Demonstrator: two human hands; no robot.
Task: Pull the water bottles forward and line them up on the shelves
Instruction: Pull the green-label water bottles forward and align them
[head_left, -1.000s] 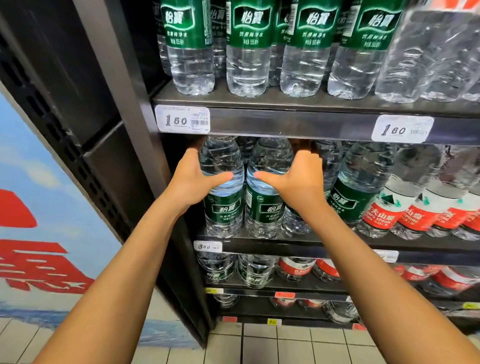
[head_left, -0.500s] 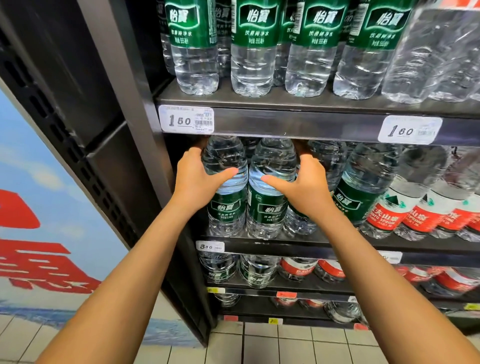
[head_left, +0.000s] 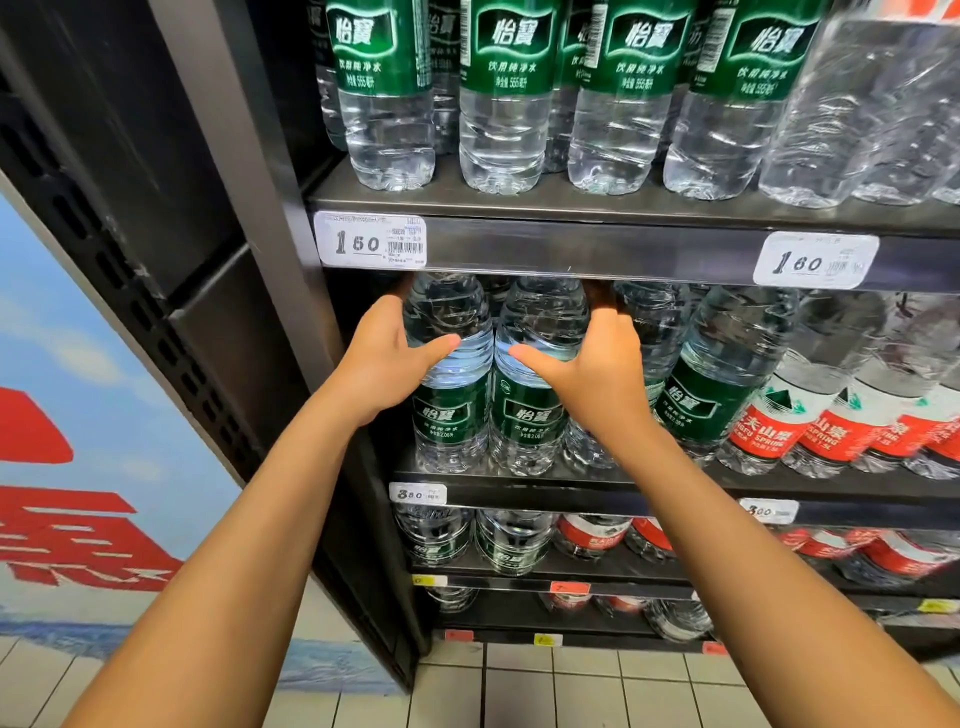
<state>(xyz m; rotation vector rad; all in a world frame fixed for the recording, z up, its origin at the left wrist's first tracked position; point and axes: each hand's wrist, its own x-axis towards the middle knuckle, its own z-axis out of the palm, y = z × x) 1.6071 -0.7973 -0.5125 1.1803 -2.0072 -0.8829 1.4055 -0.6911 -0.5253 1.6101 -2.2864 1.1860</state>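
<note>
Head cam: left hand (head_left: 382, 358) grips the far-left green-label bottle (head_left: 451, 374), right hand (head_left: 597, 364) grips its neighbour (head_left: 535, 374), both on the middle shelf (head_left: 675, 486) at front edge. Prob. heavy, thin-walled, slick; hold at ribbed shoulder. Tags read 1.60, 3.80.

Glossy clear plastic bottles (head_left: 449, 374) (green labels) on matt metal shelf (head_left: 597, 249).
</note>
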